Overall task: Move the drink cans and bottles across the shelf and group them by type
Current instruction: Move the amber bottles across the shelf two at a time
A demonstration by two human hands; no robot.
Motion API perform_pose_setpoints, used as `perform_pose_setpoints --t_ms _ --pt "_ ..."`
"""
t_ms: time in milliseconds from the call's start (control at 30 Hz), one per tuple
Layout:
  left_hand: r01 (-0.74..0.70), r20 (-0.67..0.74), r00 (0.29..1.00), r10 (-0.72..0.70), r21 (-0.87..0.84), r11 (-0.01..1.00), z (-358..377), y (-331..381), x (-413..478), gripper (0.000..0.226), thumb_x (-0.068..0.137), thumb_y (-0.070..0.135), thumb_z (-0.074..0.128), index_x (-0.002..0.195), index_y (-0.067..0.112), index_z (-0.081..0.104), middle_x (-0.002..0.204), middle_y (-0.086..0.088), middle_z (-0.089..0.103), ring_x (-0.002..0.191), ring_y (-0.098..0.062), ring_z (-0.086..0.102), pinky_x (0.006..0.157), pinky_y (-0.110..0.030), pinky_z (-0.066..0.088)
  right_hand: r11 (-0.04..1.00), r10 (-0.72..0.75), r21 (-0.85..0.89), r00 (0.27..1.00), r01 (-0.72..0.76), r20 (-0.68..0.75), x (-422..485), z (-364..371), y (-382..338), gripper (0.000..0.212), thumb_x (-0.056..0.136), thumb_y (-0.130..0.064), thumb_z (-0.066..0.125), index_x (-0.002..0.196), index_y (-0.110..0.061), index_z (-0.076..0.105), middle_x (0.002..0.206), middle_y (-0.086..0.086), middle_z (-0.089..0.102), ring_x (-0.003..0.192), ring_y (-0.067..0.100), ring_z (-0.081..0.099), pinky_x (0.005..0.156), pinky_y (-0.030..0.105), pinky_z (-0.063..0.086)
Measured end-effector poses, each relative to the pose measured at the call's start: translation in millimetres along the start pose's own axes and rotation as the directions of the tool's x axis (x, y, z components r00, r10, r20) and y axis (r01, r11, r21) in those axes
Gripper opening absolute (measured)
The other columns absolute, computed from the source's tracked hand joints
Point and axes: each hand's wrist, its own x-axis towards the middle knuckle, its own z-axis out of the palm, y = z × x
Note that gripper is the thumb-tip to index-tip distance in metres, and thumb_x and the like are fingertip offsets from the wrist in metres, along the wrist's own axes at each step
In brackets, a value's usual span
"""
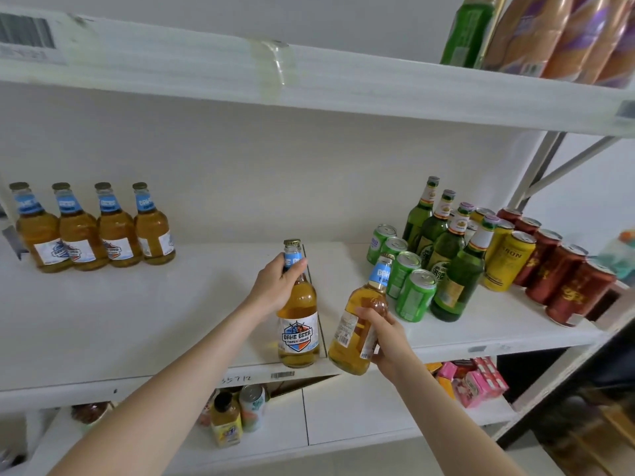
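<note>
My left hand point(276, 285) grips the neck of an amber beer bottle point(298, 324) with a blue label, upright at the front edge of the white middle shelf point(171, 321). My right hand point(386, 333) holds a second, tilted amber bottle point(357, 324) by its body, just right of the first. Several matching amber bottles point(92, 228) stand in a row at the back left. On the right stand green cans point(405, 276), green bottles point(443, 249), yellow cans point(508, 259) and red cans point(563, 273).
The upper shelf point(309, 80) overhangs close above, carrying wrapped packs point(549, 32) at the right. The lower shelf holds a yellow juice bottle point(225, 420), a can point(252, 407) and pink cartons point(474, 383). A metal brace point(549, 173) crosses the right end.
</note>
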Motion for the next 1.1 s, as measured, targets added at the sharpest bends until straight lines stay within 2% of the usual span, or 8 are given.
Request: perform_pose_setpoints --t_ms 200,267,333,500,633,800,933,1100 --pt "-0.009 0.000 1.000 0.009 0.051 0.999 38.0 12.1 49.1 0.031 0.099 0.042 0.048 0.109 0.014 0.058 0.099 -0.005 0.066 0.097 -0.020 0.062 0.090 -0.037 0.047 1.000 -0.011 0.026 0.999 0.012 -0.030 49.4 -20.3 -19.9 0.035 0.071 -0.020 0.081 0.103 -0.026 0.067 0.097 0.006 0.074 0.094 0.027 0.068 0.080 0.044 0.056" --pt "-0.011 -0.012 1.000 0.012 0.078 0.997 48.9 15.8 63.1 0.031 0.100 0.041 0.048 0.107 0.013 0.058 0.099 -0.006 0.066 0.096 -0.020 0.061 0.085 -0.034 0.046 0.999 -0.015 0.037 1.000 0.016 -0.025 63.9 -26.6 -27.0 0.036 0.071 -0.018 0.081 0.104 -0.025 0.067 0.096 0.006 0.074 0.092 0.026 0.068 0.073 0.039 0.055" --pt "-0.009 -0.022 1.000 0.011 0.097 0.995 59.3 18.6 75.0 0.031 0.100 0.041 0.048 0.107 0.013 0.057 0.099 -0.006 0.066 0.096 -0.020 0.061 0.081 -0.030 0.043 0.999 -0.015 0.044 1.000 0.016 -0.014 77.6 -32.1 -35.4 0.039 0.071 -0.017 0.082 0.106 -0.024 0.066 0.098 0.006 0.074 0.094 0.027 0.068 0.073 0.038 0.053" --pt "0.016 -0.064 0.998 -0.008 0.132 0.991 76.7 26.1 103.6 0.032 0.100 0.041 0.047 0.112 0.013 0.056 0.102 -0.007 0.066 0.097 -0.019 0.061 0.087 -0.034 0.046 0.999 -0.029 0.016 0.997 0.028 0.068 111.5 -37.1 -55.1 0.046 0.068 -0.015 0.084 0.108 -0.023 0.064 0.100 0.006 0.073 0.094 0.027 0.067 0.070 0.036 0.050" --pt "0.021 -0.133 0.991 0.005 0.193 0.981 83.2 25.6 121.8 0.032 0.100 0.040 0.047 0.113 0.012 0.056 0.101 -0.007 0.067 0.092 -0.017 0.061 0.078 -0.028 0.042 0.999 -0.039 -0.017 0.987 0.043 0.157 139.0 -29.7 -65.2 0.046 0.066 -0.012 0.084 0.106 -0.025 0.066 0.093 0.002 0.076 0.085 0.021 0.071 0.065 0.031 0.051" --pt "0.052 -0.198 0.980 -0.009 0.217 0.975 80.7 18.4 140.4 0.033 0.100 0.039 0.047 0.116 0.011 0.055 0.105 -0.007 0.067 0.096 -0.019 0.062 0.083 -0.029 0.044 0.997 -0.061 -0.031 0.978 0.069 0.199 172.7 -12.0 -68.7 0.057 0.060 -0.013 0.088 0.111 -0.025 0.065 0.101 0.004 0.075 0.094 0.026 0.071 0.089 0.046 0.055" --pt "0.049 -0.207 0.978 0.001 0.235 0.971 77.2 10.2 156.9 0.032 0.100 0.037 0.048 0.115 0.010 0.056 0.104 -0.007 0.067 0.096 -0.020 0.062 0.082 -0.029 0.044 0.994 -0.101 -0.013 0.980 0.105 0.170 199.6 1.8 -69.6 0.057 0.055 -0.021 0.091 0.105 -0.031 0.067 0.100 -0.002 0.075 0.095 0.024 0.070 0.089 0.046 0.055" --pt "0.028 -0.185 0.982 0.020 0.250 0.968 74.6 3.7 178.1 0.032 0.101 0.037 0.047 0.115 0.010 0.056 0.104 -0.007 0.068 0.098 -0.020 0.063 0.087 -0.033 0.046 0.986 -0.169 0.016 0.981 0.168 0.100 224.9 16.0 -75.1 0.057 0.058 -0.021 0.091 0.103 -0.038 0.061 0.103 -0.009 0.070 0.098 0.016 0.065 0.083 0.037 0.051"
